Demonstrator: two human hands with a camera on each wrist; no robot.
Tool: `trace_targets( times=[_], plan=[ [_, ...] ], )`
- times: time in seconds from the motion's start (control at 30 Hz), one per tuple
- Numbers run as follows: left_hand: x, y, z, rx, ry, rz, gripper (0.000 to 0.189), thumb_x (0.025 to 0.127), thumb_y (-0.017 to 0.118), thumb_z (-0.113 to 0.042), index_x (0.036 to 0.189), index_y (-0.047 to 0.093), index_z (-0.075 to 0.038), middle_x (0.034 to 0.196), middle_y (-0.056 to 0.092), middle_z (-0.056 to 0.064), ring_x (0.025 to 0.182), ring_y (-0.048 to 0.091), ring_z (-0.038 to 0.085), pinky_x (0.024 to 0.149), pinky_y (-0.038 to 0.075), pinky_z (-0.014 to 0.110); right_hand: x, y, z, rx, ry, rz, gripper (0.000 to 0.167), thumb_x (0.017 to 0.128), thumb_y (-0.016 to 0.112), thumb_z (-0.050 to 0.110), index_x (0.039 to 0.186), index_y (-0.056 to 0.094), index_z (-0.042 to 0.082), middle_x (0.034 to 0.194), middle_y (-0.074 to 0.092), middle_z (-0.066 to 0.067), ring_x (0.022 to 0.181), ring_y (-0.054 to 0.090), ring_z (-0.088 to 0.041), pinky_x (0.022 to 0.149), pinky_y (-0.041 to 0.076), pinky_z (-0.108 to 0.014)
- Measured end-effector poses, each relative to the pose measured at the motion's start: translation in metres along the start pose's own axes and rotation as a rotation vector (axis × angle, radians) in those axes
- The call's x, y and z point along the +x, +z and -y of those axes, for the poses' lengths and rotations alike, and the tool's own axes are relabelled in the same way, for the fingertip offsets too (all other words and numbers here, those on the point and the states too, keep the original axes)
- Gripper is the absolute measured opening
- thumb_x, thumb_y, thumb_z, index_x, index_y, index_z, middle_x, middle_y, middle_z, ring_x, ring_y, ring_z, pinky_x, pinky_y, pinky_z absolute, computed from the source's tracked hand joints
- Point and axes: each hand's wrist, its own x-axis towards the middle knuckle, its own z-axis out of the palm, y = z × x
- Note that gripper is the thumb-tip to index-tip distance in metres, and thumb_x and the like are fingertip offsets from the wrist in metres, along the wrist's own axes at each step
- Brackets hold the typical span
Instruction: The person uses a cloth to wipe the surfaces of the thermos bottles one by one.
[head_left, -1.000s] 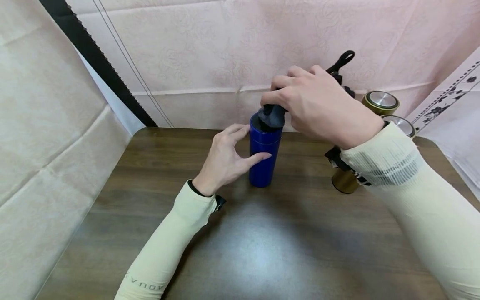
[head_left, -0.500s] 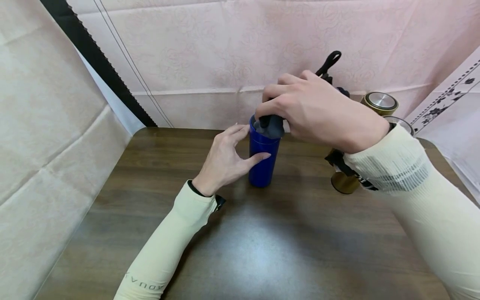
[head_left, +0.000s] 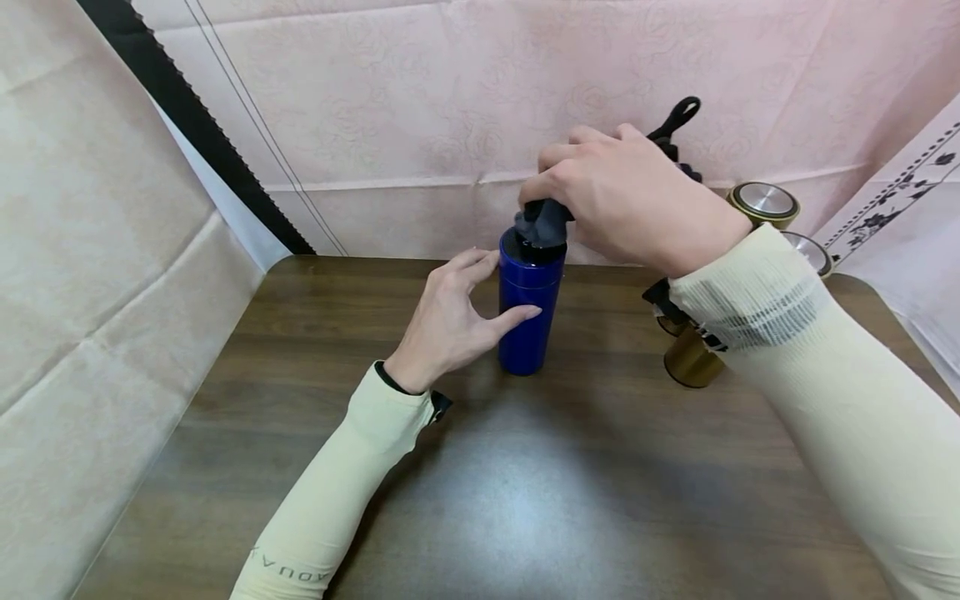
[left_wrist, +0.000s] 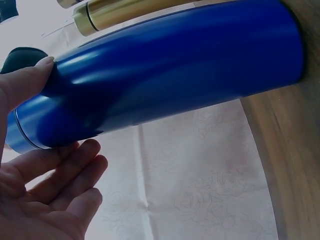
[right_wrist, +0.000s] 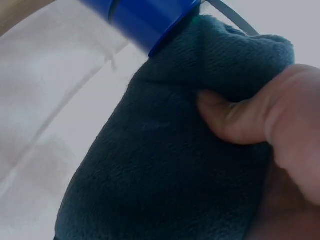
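A blue tumbler (head_left: 525, 333) stands upright on the wooden table (head_left: 337, 483), its top open. My left hand (head_left: 457, 317) holds it near the top, thumb across one side and fingertips on the other, as the left wrist view of the tumbler (left_wrist: 170, 65) also shows. Above it, my right hand (head_left: 615, 183) grips a dark plush cloth (right_wrist: 160, 140), the thumb pressed into its folds. The lower end of the cloth is at the tumbler's mouth; how deep it reaches inside is hidden. A black loop (head_left: 682, 112) sticks out beyond the right hand.
Behind my right forearm stand gold-coloured bottles, one with a silver-topped lid (head_left: 763, 200) and another gold body (head_left: 693, 360) partly covered by the sleeve. Pale patterned cloth (head_left: 375, 108) hangs along the table's back edge.
My right hand dipped the cloth lower into the tumbler's mouth half a second ago and has since risen with it, slightly rightward. My left hand and the tumbler have stayed in place.
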Motion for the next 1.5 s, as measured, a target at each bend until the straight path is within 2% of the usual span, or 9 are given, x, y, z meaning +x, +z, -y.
trace_targets(
  times=[0.2, 0.33, 0.47, 0.7, 0.83, 0.97, 1.17, 1.27, 1.5],
  plan=[
    [0.0, -0.002, -0.002, 0.011, -0.029, 0.014, 0.062, 0.081, 0.086, -0.043, 0.128, 0.07, -0.006, 0.119, 0.071, 0.005, 0.112, 0.068, 0.018, 0.101, 0.054, 0.033, -0.014, -0.005, -0.002, -0.022, 0.004, 0.01, 0.04, 0.087, 0.066, -0.004, 0.115, 0.075, 0.023, 0.099, 0.067, -0.005, 0.099, 0.057, -0.032, 0.073, 0.044, -0.049],
    [-0.001, -0.002, -0.002, 0.009, -0.039, 0.017, 0.061, 0.082, 0.086, -0.042, 0.129, 0.07, -0.007, 0.12, 0.071, 0.005, 0.114, 0.067, 0.018, 0.103, 0.053, 0.032, -0.02, -0.009, 0.001, -0.018, -0.033, 0.018, 0.033, 0.086, 0.073, 0.001, 0.11, 0.075, 0.024, 0.102, 0.068, -0.002, 0.097, 0.055, -0.029, 0.074, 0.043, -0.048],
    [-0.001, -0.002, -0.002, 0.005, -0.025, 0.009, 0.059, 0.081, 0.086, -0.04, 0.128, 0.07, -0.008, 0.118, 0.071, 0.004, 0.113, 0.068, 0.017, 0.101, 0.054, 0.032, -0.017, -0.01, 0.008, 0.005, -0.074, 0.017, 0.034, 0.086, 0.072, 0.001, 0.109, 0.074, 0.026, 0.103, 0.068, 0.001, 0.096, 0.054, -0.027, 0.075, 0.042, -0.047],
    [-0.002, -0.003, -0.002, -0.001, -0.006, 0.002, 0.058, 0.082, 0.086, -0.04, 0.128, 0.07, -0.008, 0.117, 0.071, 0.004, 0.109, 0.068, 0.017, 0.098, 0.054, 0.032, -0.003, -0.006, 0.016, 0.027, -0.145, -0.045, 0.033, 0.088, 0.072, 0.002, 0.109, 0.075, 0.027, 0.104, 0.068, 0.002, 0.095, 0.053, -0.026, 0.074, 0.042, -0.046],
    [-0.002, -0.003, -0.001, -0.002, -0.004, 0.0, 0.058, 0.082, 0.086, -0.039, 0.128, 0.07, -0.007, 0.117, 0.071, 0.004, 0.11, 0.068, 0.017, 0.099, 0.054, 0.032, 0.007, -0.003, 0.017, 0.023, -0.128, -0.05, 0.031, 0.09, 0.068, 0.0, 0.107, 0.074, 0.025, 0.102, 0.069, -0.002, 0.096, 0.056, -0.029, 0.076, 0.045, -0.05],
    [-0.002, -0.003, -0.002, -0.01, -0.012, 0.0, 0.057, 0.082, 0.086, -0.039, 0.127, 0.071, -0.008, 0.117, 0.072, 0.003, 0.11, 0.068, 0.017, 0.099, 0.054, 0.031, 0.013, -0.002, 0.012, 0.004, -0.067, -0.004, 0.038, 0.091, 0.063, -0.004, 0.115, 0.073, 0.024, 0.106, 0.069, -0.005, 0.102, 0.058, -0.034, 0.081, 0.048, -0.055],
    [-0.001, -0.001, -0.004, -0.007, -0.048, 0.022, 0.06, 0.082, 0.085, -0.041, 0.129, 0.07, -0.007, 0.119, 0.071, 0.004, 0.112, 0.068, 0.017, 0.102, 0.054, 0.032, 0.005, -0.003, 0.001, 0.007, 0.039, 0.067, 0.043, 0.087, 0.065, -0.004, 0.12, 0.073, 0.024, 0.108, 0.069, -0.007, 0.106, 0.057, -0.036, 0.084, 0.046, -0.057],
    [-0.001, -0.001, -0.005, 0.0, -0.061, 0.032, 0.06, 0.082, 0.085, -0.041, 0.129, 0.069, -0.007, 0.121, 0.071, 0.004, 0.114, 0.068, 0.018, 0.103, 0.053, 0.032, -0.004, -0.004, -0.004, 0.003, 0.042, 0.056, 0.044, 0.086, 0.065, -0.006, 0.117, 0.075, 0.023, 0.104, 0.069, -0.006, 0.103, 0.056, -0.035, 0.081, 0.045, -0.055],
    [0.0, 0.0, -0.005, 0.015, -0.077, 0.046, 0.061, 0.083, 0.085, -0.041, 0.13, 0.069, -0.007, 0.123, 0.071, 0.006, 0.117, 0.067, 0.019, 0.105, 0.053, 0.032, -0.02, -0.007, -0.004, 0.011, -0.035, 0.03, 0.036, 0.084, 0.073, -0.001, 0.109, 0.076, 0.025, 0.102, 0.07, -0.001, 0.097, 0.055, -0.03, 0.08, 0.044, -0.052]
  ],
)
